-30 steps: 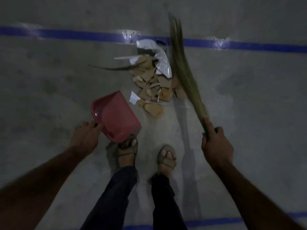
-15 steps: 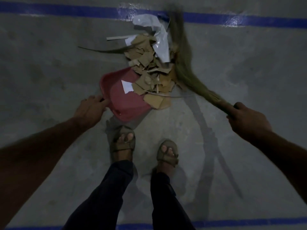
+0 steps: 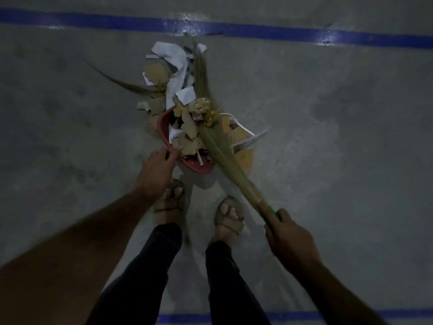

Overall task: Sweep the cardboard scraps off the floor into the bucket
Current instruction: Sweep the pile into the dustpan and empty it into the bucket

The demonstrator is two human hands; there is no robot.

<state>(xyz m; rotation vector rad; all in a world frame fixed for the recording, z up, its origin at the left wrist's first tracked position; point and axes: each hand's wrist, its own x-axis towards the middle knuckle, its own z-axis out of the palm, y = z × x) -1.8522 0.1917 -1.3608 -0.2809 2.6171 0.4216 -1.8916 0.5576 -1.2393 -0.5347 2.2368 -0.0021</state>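
Cardboard scraps [image 3: 188, 134] lie heaped in a dim pile on the grey concrete floor [image 3: 339, 141], mixed with white paper pieces [image 3: 173, 57]; many of them sit in and over the red dustpan [image 3: 164, 127], while others spread beyond its far edge and to its right. The left hand [image 3: 155, 174] grips the near left rim of the dustpan, fingers curled over the edge. The right hand [image 3: 291, 242] is wrapped round the green handle of a grass broom [image 3: 218, 148], whose bristles lie slantwise across the pile and over the pan. A loose strand of broom grass [image 3: 117, 82] lies on the floor to the left of the heap. Two sandalled feet [image 3: 228, 214] stand just behind the dustpan. A blue floor line [image 3: 281, 34] runs beyond the pile, another near the bottom of the view.
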